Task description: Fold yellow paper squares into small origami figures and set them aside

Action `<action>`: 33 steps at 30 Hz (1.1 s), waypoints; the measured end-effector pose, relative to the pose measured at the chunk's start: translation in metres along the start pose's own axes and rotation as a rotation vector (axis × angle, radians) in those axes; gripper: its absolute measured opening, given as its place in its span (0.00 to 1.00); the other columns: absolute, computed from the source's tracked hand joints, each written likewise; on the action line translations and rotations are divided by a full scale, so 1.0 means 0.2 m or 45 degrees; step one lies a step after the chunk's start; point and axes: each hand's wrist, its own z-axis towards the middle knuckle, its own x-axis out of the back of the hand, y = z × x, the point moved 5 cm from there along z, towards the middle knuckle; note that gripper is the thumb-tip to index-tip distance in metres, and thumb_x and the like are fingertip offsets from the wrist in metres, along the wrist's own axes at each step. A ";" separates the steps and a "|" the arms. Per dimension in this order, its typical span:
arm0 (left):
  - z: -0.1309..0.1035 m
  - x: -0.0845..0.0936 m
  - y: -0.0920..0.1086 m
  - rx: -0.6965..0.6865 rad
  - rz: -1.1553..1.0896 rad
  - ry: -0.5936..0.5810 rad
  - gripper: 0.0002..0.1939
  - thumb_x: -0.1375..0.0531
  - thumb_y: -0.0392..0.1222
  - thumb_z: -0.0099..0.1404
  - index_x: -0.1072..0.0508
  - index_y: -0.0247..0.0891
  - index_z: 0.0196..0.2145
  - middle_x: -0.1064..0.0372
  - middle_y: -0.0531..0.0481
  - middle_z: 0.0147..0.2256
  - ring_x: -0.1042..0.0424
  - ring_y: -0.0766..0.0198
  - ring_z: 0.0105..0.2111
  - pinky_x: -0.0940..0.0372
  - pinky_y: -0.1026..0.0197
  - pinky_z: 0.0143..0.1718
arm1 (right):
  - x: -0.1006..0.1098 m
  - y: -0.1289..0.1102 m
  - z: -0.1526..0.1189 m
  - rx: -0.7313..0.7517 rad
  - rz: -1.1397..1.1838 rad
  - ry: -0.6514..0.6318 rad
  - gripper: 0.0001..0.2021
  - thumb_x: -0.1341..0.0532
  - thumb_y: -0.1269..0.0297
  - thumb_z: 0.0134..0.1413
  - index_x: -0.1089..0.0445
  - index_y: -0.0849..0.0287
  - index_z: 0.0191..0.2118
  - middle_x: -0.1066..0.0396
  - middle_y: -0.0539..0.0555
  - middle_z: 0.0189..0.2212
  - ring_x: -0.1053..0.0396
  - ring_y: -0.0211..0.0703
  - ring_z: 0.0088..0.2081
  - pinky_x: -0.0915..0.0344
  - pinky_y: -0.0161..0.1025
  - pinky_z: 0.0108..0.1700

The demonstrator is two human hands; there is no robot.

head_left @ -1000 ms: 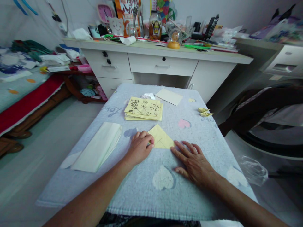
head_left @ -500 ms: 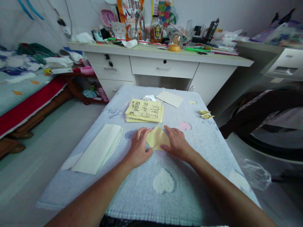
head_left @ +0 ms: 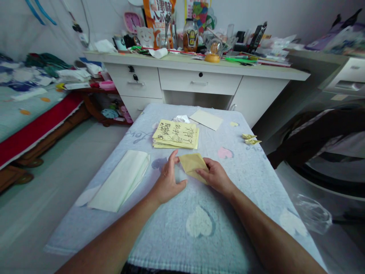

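Observation:
A folded piece of yellow paper (head_left: 192,163) is raised a little off the cloth, its right side pinched between the thumb and fingers of my right hand (head_left: 218,176). On its left is my left hand (head_left: 169,179), thumb and fingers spread apart; a fingertip comes close to the paper's left corner, and I cannot tell if it touches. Just beyond both hands lies a stack of yellow paper sheets (head_left: 176,134) with black handwriting. Two small folded yellow paper pieces (head_left: 251,139) rest near the right edge.
A pale cloth (head_left: 171,236) with heart prints covers the table. On it are a folded whitish sheet (head_left: 122,180) at left, a cream card (head_left: 206,119) and a crumpled white tissue (head_left: 181,119) at the back. A cluttered white desk (head_left: 199,80) stands behind, a washing machine (head_left: 342,82) at right.
The yellow paper has come up off the cloth in my right hand, which now grips its right side. My left hand has loosened from it and spread open.

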 end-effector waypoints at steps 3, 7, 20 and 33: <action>0.01 0.01 0.00 0.041 -0.338 0.033 0.50 0.38 0.35 0.55 0.66 0.42 0.64 0.36 0.43 0.49 0.33 0.58 0.49 0.41 0.50 0.54 | -0.03 0.00 -0.01 -0.063 0.462 0.055 0.19 0.36 0.55 0.49 0.31 0.58 0.46 0.26 0.53 0.40 0.29 0.46 0.38 0.33 0.39 0.37; 0.03 -0.01 0.00 0.124 -0.538 -0.053 0.27 0.38 0.41 0.59 0.41 0.37 0.54 0.30 0.46 0.41 0.30 0.61 0.41 0.37 0.57 0.47 | -0.08 -0.03 -0.03 -0.141 0.798 0.144 0.21 0.33 0.55 0.47 0.33 0.57 0.46 0.25 0.54 0.39 0.27 0.45 0.35 0.33 0.38 0.35; 0.04 0.01 -0.06 0.417 -0.972 0.066 0.10 0.39 0.43 0.57 0.36 0.36 0.28 0.33 0.55 0.26 0.33 0.67 0.27 0.39 0.65 0.30 | -0.12 -0.05 -0.04 -0.057 0.812 0.061 0.17 0.33 0.54 0.46 0.30 0.57 0.40 0.26 0.52 0.33 0.29 0.44 0.35 0.32 0.41 0.38; 0.04 0.02 -0.04 0.457 -0.998 0.028 0.21 0.36 0.42 0.53 0.36 0.40 0.44 0.30 0.56 0.28 0.30 0.67 0.25 0.38 0.66 0.27 | -0.03 -0.02 -0.02 -0.055 0.716 0.197 0.16 0.32 0.55 0.45 0.36 0.56 0.36 0.33 0.47 0.27 0.36 0.35 0.26 0.41 0.31 0.28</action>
